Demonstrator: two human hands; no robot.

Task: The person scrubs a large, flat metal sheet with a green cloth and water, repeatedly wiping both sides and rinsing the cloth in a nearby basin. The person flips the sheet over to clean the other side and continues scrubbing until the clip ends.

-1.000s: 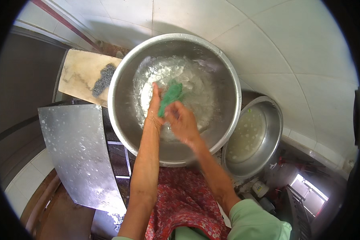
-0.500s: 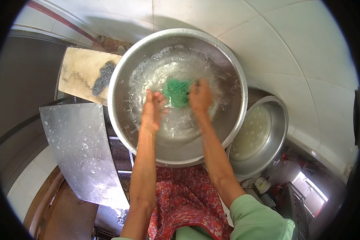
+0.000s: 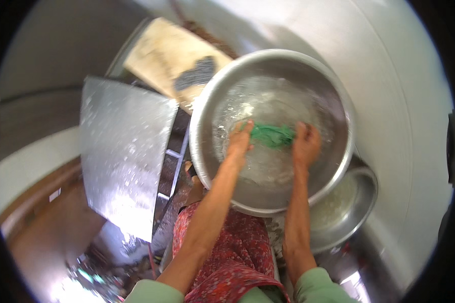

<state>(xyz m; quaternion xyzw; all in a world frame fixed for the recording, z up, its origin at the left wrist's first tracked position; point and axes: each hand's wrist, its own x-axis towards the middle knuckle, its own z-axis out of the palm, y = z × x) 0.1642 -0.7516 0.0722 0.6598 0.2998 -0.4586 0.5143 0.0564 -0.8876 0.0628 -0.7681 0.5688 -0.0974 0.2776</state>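
Note:
A green mesh scrubber [image 3: 272, 135] is stretched sideways between my hands, over the cloudy water in a large round metal basin [image 3: 333, 101]. My left hand [image 3: 239, 139] is closed on its left end, thumb and fingers pinching the mesh. At the right end, my right hand [image 3: 306, 144] grips it with curled fingers. Motion blurs the fingertips a little, and the part of the mesh inside each grip is hidden.
A smaller metal basin [image 3: 361, 214] holding cloudy liquid stands at the lower right, partly under the large one. Up left, a dark grey scouring pad [image 3: 197, 74] lies on a pale board [image 3: 154, 50]. A wet metal sheet [image 3: 124, 141] is at the left; a tiled wall [image 3: 389, 76] rises at the right.
The whole view has turned and shifted, so the basin appears further right. My left hand, open beside the bunched scrubber before, now holds its left end, and the mesh is drawn out wider.

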